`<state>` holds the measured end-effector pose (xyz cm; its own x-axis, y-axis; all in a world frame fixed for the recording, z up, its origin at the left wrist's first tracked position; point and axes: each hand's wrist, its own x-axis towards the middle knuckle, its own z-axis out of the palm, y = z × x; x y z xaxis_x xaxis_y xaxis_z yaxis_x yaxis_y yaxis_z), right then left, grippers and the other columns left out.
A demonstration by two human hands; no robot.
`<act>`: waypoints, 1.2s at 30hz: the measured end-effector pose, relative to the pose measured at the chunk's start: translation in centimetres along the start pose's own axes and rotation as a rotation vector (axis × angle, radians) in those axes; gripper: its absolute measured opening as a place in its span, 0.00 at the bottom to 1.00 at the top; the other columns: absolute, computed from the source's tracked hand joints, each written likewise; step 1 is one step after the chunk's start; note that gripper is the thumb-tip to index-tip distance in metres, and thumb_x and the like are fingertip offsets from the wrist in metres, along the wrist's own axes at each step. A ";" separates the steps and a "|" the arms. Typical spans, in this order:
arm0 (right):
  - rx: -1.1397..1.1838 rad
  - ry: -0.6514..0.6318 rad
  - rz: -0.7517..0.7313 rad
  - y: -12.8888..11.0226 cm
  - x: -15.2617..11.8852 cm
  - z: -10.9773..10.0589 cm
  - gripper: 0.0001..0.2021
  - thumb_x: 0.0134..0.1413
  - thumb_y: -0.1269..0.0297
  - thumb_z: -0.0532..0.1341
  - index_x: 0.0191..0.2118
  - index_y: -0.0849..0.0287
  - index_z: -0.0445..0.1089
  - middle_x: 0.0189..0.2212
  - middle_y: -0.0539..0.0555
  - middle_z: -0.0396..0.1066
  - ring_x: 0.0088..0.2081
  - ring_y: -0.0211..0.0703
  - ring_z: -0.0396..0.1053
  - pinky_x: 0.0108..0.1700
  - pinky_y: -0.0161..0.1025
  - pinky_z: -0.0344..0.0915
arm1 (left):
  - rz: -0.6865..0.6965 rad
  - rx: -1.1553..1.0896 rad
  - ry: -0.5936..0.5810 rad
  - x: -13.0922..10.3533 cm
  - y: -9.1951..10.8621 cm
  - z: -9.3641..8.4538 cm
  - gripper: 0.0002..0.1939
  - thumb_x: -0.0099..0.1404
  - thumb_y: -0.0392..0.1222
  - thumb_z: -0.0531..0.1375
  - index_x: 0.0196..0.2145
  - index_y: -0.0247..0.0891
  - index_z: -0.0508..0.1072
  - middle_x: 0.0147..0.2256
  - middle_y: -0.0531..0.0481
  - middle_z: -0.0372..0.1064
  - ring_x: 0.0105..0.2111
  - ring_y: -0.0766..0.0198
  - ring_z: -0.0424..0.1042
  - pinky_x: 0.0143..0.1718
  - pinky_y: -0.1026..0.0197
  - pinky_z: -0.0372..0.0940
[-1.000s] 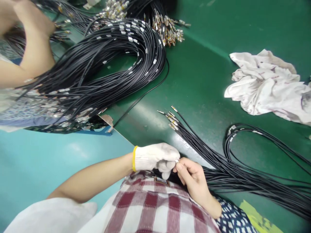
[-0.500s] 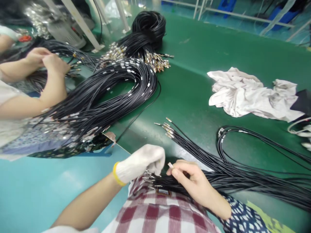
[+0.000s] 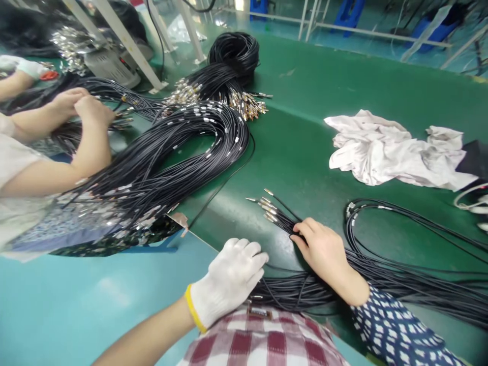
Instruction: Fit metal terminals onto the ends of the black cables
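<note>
My left hand (image 3: 234, 274), in a white glove with a yellow cuff, lies closed over the ends of the lower bundle of black cables (image 3: 301, 291) along the table's near edge. A thin cable runs out to the right from its curled fingers; the glove hides the grip itself. My bare right hand (image 3: 322, 249) closes thumb and fingers round the upper bundle of black cables (image 3: 284, 221), just behind its metal connector ends (image 3: 269, 208). The rest of that bundle stretches to the right beneath my wrist.
A large loop of black cables (image 3: 229, 142) with white tags lies left, with a coiled bundle (image 3: 234, 56) behind it. A co-worker's hands (image 3: 86, 104) work at far left. Crumpled white cloth (image 3: 392, 147) and a smaller cable loop (image 3: 353, 211) are at right. Metal posts (image 3: 129, 43) stand at back left.
My right hand has left the small pale tip it pinched near the lower bundle and moved up and right onto the upper cables. My left hand has turned palm-down over the lower cable ends.
</note>
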<state>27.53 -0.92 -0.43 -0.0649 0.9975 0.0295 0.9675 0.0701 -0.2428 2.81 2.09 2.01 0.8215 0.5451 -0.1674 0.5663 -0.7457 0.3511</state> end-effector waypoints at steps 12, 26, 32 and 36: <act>0.273 0.084 0.066 0.6 -0.2 -0.1 0.06 0.64 0.65 0.59 0.36 0.57 0.71 0.29 0.51 0.73 0.29 0.42 0.72 0.33 0.37 0.63 | 0.053 0.061 0.090 0.2 -1.4 1.2 0.14 0.73 0.37 0.52 0.29 0.39 0.71 0.26 0.52 0.67 0.29 0.61 0.62 0.36 0.53 0.51; 0.789 -0.207 0.068 2.3 -0.6 -4.3 0.11 0.68 0.59 0.57 0.41 0.56 0.75 0.38 0.55 0.72 0.37 0.44 0.71 0.37 0.38 0.65 | -0.020 -0.109 0.274 0.5 -2.0 1.2 0.10 0.71 0.35 0.54 0.36 0.40 0.75 0.33 0.52 0.74 0.35 0.61 0.70 0.45 0.53 0.58; 0.936 -0.397 0.031 1.4 -1.8 -4.6 0.12 0.68 0.57 0.57 0.37 0.56 0.73 0.37 0.54 0.70 0.36 0.43 0.68 0.38 0.38 0.63 | -0.307 -0.599 0.345 0.5 -1.8 -0.3 0.07 0.65 0.36 0.57 0.40 0.40 0.74 0.41 0.52 0.74 0.45 0.60 0.70 0.52 0.55 0.59; 0.910 -0.484 0.006 1.2 -2.1 -4.7 0.12 0.69 0.56 0.56 0.36 0.56 0.71 0.35 0.53 0.68 0.35 0.42 0.67 0.37 0.37 0.62 | -0.480 -1.018 0.280 0.5 -1.6 -1.6 0.13 0.68 0.37 0.49 0.29 0.39 0.69 0.30 0.56 0.68 0.33 0.65 0.68 0.39 0.62 0.61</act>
<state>29.97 -2.96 3.73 -0.3471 0.8820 -0.3187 0.4300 -0.1524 -0.8899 2.26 4.18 2.80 0.4206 0.8492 -0.3192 0.3957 0.1449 0.9069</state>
